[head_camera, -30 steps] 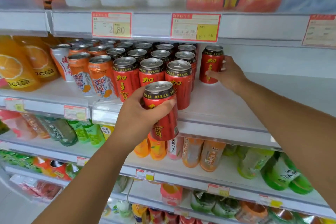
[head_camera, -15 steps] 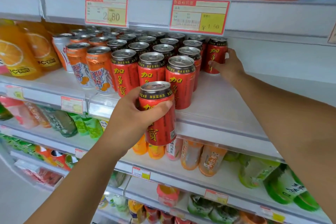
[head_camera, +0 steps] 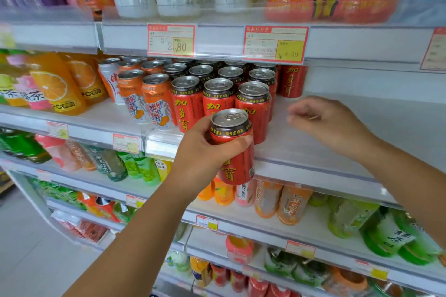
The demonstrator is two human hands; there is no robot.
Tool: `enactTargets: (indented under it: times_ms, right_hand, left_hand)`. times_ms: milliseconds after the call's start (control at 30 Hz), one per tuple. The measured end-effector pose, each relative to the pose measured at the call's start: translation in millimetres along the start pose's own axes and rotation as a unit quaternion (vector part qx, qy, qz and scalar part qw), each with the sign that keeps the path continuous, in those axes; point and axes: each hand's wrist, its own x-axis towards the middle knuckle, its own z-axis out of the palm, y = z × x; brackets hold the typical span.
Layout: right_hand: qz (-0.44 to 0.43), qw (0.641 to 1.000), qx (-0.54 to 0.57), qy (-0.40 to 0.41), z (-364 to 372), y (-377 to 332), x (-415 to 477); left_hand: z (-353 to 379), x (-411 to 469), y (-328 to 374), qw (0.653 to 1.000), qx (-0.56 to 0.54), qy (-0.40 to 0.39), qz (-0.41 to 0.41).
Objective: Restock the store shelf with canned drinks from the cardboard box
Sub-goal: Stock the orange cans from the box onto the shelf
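Our left hand (head_camera: 205, 152) keeps fingers and thumb clamped round an upright red can (head_camera: 237, 169) just before the shelf (head_camera: 313, 164) edge, while our right hand (head_camera: 330, 125) hovers empty, fingers loosely curled, near the lone can (head_camera: 292, 82) at the back

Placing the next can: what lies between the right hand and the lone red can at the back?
Only bare white shelf separates the right hand from the lone red can, per the head view.

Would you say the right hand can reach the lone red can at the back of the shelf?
Probably yes: the right hand holds nothing, and only bare shelf separates it from the lone red can.
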Motion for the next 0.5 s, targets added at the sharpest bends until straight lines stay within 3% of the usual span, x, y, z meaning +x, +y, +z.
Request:
enactTargets:
  times_ms: [100,167,433,500]
  right_hand:
    - [-0.028,0.994,0.05,-0.097,9,-26,-48]
    - [-0.031,0.992,0.061,-0.105,20,-36,-64]
    - [0.005,0.994,0.087,0.071,31,-43,-66]
    - [0.014,0.99,0.084,0.111,23,-33,-56]
  left_hand:
    - [12,0,7,1.0,-0.011,-0.009,0.006]
    - [23,0,10,1.0,-0.014,-0.019,0.014]
    - [46,3,12,0.997,0.005,-0.055,0.058]
    - [36,8,1,0.991,0.095,-0.054,0.073]
